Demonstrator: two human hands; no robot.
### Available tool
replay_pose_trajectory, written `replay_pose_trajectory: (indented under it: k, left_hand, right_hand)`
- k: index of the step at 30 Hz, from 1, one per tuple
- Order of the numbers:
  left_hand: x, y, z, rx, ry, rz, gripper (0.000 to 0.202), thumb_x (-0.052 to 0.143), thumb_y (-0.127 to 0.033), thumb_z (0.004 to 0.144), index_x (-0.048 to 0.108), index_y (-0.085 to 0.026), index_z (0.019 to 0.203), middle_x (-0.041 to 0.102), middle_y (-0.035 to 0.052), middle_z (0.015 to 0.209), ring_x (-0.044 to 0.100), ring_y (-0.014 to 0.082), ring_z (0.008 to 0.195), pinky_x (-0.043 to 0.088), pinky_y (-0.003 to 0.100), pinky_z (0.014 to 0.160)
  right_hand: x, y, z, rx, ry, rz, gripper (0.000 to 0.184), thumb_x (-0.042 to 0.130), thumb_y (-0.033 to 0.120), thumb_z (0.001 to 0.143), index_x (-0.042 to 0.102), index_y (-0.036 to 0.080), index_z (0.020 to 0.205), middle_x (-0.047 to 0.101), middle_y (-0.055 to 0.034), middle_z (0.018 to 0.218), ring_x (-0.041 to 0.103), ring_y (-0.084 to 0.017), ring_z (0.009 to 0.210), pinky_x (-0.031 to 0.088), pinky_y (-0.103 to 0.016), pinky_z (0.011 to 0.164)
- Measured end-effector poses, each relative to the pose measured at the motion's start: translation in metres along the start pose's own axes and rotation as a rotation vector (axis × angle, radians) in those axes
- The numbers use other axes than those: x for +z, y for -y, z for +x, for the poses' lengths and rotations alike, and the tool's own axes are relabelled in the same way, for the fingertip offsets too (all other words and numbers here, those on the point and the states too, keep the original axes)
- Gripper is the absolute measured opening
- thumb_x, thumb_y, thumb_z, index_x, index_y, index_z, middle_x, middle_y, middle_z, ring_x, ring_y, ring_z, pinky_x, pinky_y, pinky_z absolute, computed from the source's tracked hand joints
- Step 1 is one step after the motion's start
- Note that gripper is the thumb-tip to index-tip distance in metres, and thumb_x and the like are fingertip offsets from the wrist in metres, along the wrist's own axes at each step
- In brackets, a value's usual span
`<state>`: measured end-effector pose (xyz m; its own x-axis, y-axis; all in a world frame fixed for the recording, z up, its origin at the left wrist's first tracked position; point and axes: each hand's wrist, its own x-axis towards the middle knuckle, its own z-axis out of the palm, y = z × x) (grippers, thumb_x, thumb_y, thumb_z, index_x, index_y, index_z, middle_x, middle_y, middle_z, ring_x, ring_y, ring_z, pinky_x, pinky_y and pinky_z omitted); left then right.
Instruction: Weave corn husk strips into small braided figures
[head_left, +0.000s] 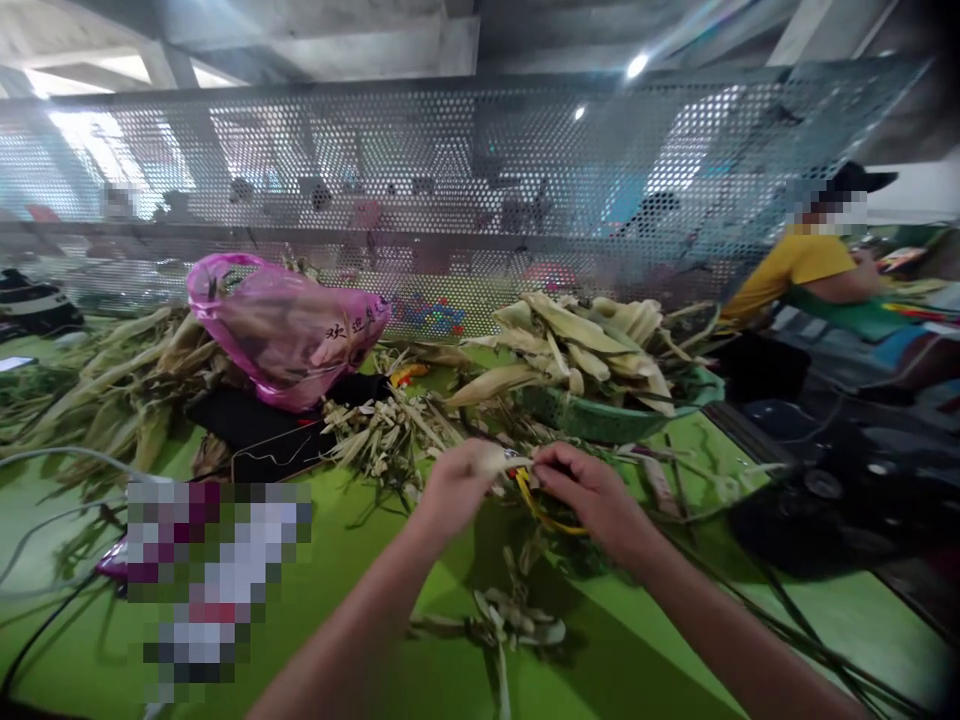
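Observation:
My left hand [463, 482] is closed around one end of a pale strip of corn husk [514, 463], above the green tabletop. Opposite it, the thumb and fingers of my right hand [583, 482] pinch the strip's other end. Just below the strip, near my right fingers, shows a curved yellow loop [536, 505]; its kind, and whether either hand holds it, I cannot tell. A figure knotted from husk strips [514, 620] lies on the table between my forearms.
A green basket [611, 415] heaped with dried husks stands beyond my hands. Cut husk pieces [382, 440] lie left of it, near a pink plastic bag [281, 330]. Cables and blurred-out items lie at left. A perforated screen [442, 150] rises behind; a person in yellow sits right.

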<state>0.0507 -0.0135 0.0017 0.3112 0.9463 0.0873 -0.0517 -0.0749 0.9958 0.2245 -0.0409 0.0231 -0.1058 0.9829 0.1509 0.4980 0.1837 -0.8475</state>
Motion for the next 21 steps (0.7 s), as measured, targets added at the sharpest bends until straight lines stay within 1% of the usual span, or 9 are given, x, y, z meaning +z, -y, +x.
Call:
replay_pose_trajectory:
  k: [1, 2, 3, 7, 10, 13, 17, 19, 21]
  left_hand:
    - [0.002, -0.003, -0.001, -0.045, -0.019, -0.040, 0.015, 0.055, -0.008, 0.069, 0.063, -0.014, 0.080, 0.062, 0.0017, 0.074, 0.054, 0.0115, 0.066, 0.043, 0.023, 0.065]
    - [0.004, -0.006, -0.002, -0.098, 0.018, -0.089, 0.016, 0.056, -0.010, 0.071, 0.063, -0.014, 0.085, 0.062, 0.0018, 0.075, 0.055, 0.0116, 0.066, 0.044, 0.024, 0.065]
    - [0.007, -0.009, -0.004, -0.119, 0.051, -0.119, 0.016, 0.059, -0.013, 0.072, 0.063, -0.014, 0.087, 0.062, 0.0017, 0.076, 0.056, 0.0118, 0.068, 0.044, 0.024, 0.067]
    - [0.015, -0.012, -0.008, -0.101, 0.062, -0.175, 0.016, 0.066, -0.021, 0.072, 0.058, -0.015, 0.084, 0.059, -0.0003, 0.075, 0.053, 0.0108, 0.066, 0.043, 0.023, 0.063]
    - [0.015, -0.008, -0.008, -0.105, 0.052, -0.148, 0.013, 0.064, -0.023, 0.075, 0.055, -0.016, 0.081, 0.056, -0.0011, 0.072, 0.052, 0.0108, 0.064, 0.044, 0.024, 0.061]
    - [0.013, -0.005, -0.006, -0.110, 0.049, -0.134, 0.008, 0.060, -0.021, 0.076, 0.055, -0.015, 0.078, 0.056, -0.0012, 0.071, 0.052, 0.0110, 0.064, 0.044, 0.024, 0.063]
    - [0.013, -0.007, -0.005, -0.145, 0.029, -0.132, 0.007, 0.062, -0.013, 0.071, 0.058, -0.013, 0.077, 0.057, -0.0005, 0.072, 0.051, 0.0101, 0.066, 0.042, 0.023, 0.065]
    - [0.014, -0.008, -0.006, -0.160, 0.038, -0.164, 0.009, 0.064, -0.014, 0.070, 0.060, -0.012, 0.078, 0.059, 0.0005, 0.073, 0.052, 0.0099, 0.067, 0.042, 0.023, 0.065]
    - [0.015, -0.009, -0.007, -0.178, 0.034, -0.200, 0.011, 0.066, -0.019, 0.071, 0.061, -0.012, 0.078, 0.059, 0.0007, 0.073, 0.052, 0.0100, 0.066, 0.043, 0.023, 0.065]
  right_hand:
    - [-0.002, 0.000, -0.001, 0.024, -0.007, 0.022, 0.021, 0.054, 0.039, 0.081, 0.060, 0.019, 0.079, 0.060, -0.0001, 0.071, 0.054, -0.017, 0.068, 0.043, -0.026, 0.064]
    - [-0.003, 0.000, -0.002, 0.033, -0.008, 0.034, 0.021, 0.055, 0.039, 0.081, 0.061, 0.019, 0.080, 0.061, -0.0005, 0.072, 0.055, -0.017, 0.068, 0.044, -0.027, 0.065]
    - [-0.003, 0.000, -0.003, 0.035, -0.002, 0.040, 0.022, 0.056, 0.040, 0.080, 0.061, 0.019, 0.080, 0.062, -0.0011, 0.073, 0.055, -0.017, 0.069, 0.044, -0.027, 0.065]
    - [-0.002, -0.001, -0.003, 0.043, 0.013, 0.078, 0.023, 0.057, 0.041, 0.079, 0.062, 0.018, 0.079, 0.063, -0.0030, 0.074, 0.056, -0.019, 0.072, 0.044, -0.029, 0.067]
    - [-0.001, -0.001, -0.002, 0.047, 0.033, 0.063, 0.020, 0.058, 0.037, 0.080, 0.062, 0.019, 0.076, 0.060, -0.0009, 0.070, 0.054, -0.017, 0.070, 0.042, -0.027, 0.066]
    - [-0.002, -0.001, -0.002, 0.045, 0.063, 0.061, 0.019, 0.056, 0.036, 0.081, 0.060, 0.019, 0.074, 0.057, 0.0010, 0.067, 0.051, -0.016, 0.066, 0.041, -0.026, 0.063]
    - [-0.002, -0.002, -0.004, 0.042, 0.065, 0.033, 0.017, 0.055, 0.035, 0.082, 0.059, 0.020, 0.075, 0.057, 0.0015, 0.069, 0.051, -0.015, 0.066, 0.040, -0.026, 0.062]
    - [-0.002, -0.002, -0.004, 0.028, 0.064, 0.013, 0.017, 0.055, 0.034, 0.082, 0.060, 0.020, 0.075, 0.058, 0.0012, 0.069, 0.051, -0.016, 0.066, 0.041, -0.026, 0.062]
    - [-0.002, -0.002, -0.005, 0.002, 0.061, -0.016, 0.016, 0.054, 0.032, 0.082, 0.061, 0.019, 0.075, 0.058, 0.0009, 0.068, 0.052, -0.016, 0.066, 0.041, -0.026, 0.062]
